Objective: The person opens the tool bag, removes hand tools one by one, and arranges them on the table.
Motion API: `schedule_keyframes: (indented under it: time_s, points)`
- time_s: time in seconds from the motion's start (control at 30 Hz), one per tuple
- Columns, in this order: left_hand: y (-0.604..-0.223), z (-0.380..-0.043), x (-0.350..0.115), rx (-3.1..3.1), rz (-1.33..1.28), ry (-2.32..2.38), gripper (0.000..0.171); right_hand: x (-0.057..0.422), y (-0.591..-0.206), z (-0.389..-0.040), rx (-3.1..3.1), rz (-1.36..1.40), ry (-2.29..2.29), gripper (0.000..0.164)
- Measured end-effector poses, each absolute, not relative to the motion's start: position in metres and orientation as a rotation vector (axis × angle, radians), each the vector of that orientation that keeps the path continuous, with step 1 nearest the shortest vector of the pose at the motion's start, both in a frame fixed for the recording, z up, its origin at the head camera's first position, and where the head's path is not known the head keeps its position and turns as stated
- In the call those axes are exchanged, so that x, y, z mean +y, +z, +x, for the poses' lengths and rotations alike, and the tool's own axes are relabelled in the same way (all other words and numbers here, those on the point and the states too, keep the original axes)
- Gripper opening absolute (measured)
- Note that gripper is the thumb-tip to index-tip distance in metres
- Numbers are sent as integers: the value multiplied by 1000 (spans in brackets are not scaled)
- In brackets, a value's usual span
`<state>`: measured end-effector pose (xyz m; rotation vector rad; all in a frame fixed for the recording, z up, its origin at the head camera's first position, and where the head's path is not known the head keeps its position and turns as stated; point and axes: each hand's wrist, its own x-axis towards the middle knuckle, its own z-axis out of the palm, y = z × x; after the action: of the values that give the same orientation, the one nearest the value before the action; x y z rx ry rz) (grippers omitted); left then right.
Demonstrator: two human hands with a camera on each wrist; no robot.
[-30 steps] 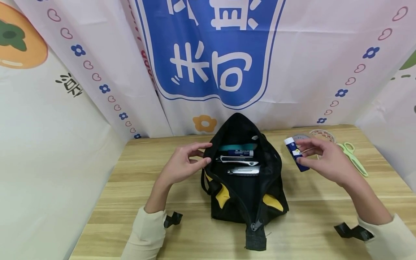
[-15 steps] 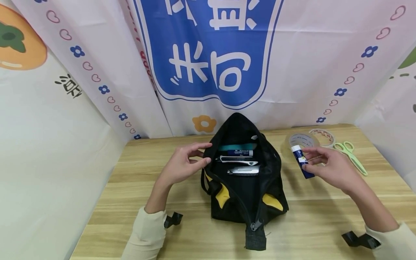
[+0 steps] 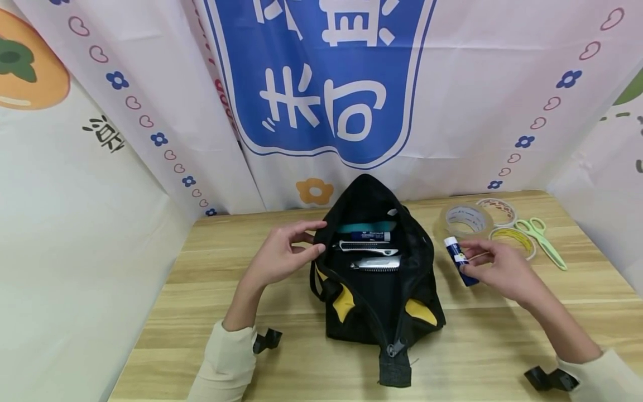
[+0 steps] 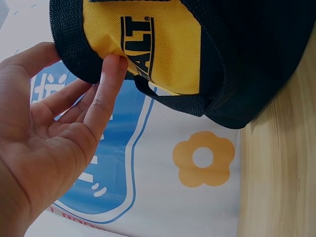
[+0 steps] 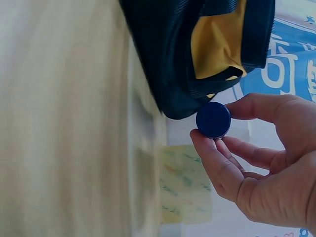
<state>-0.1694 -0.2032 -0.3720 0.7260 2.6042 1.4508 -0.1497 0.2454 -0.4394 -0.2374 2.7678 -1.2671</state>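
Observation:
A black-and-yellow tool bag (image 3: 382, 312) lies unzipped on the table, its mouth gaping. Inside it are a glue stick (image 3: 369, 236), a teal item (image 3: 346, 228), a box cutter (image 3: 369, 248) and a second silver cutter (image 3: 377, 264). My left hand (image 3: 283, 251) pinches the left rim of the bag between thumb and fingers, as the left wrist view also shows. To the right of the bag, my right hand (image 3: 502, 271) holds a blue glue stick (image 3: 459, 259) with a white cap, tilted; its round blue base (image 5: 213, 120) faces the right wrist camera.
Behind the right hand lie a wide clear tape roll (image 3: 442, 220), a second roll (image 3: 511, 209) and a yellowish roll (image 3: 524, 240). Green scissors (image 3: 547, 245) are at their right. A printed curtain (image 3: 452, 111) hangs along the table's back edge.
My right hand, with the glue stick, has moved from over the tape rolls slightly nearer to me, uncovering the rolls. The left hand stays on the bag's rim.

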Motion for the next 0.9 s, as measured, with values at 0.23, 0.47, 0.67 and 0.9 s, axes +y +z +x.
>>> schedule_keyframes:
  time_s: [0.23, 0.47, 0.67, 0.9]
  points:
    - [-373, -170, -203, 2604, 733, 1443, 45, 239, -449, -149, 2769, -251, -1236, 48]
    - [-373, -169, -202, 2605, 739, 1438, 45, 239, -454, -149, 2781, -221, -1198, 48]
    - [-372, -169, -202, 2610, 733, 1440, 45, 241, -459, -153, 2777, -251, -1139, 47]
    - [-372, -169, -203, 2626, 739, 1426, 45, 241, -462, -153, 2752, -304, -1153, 42]
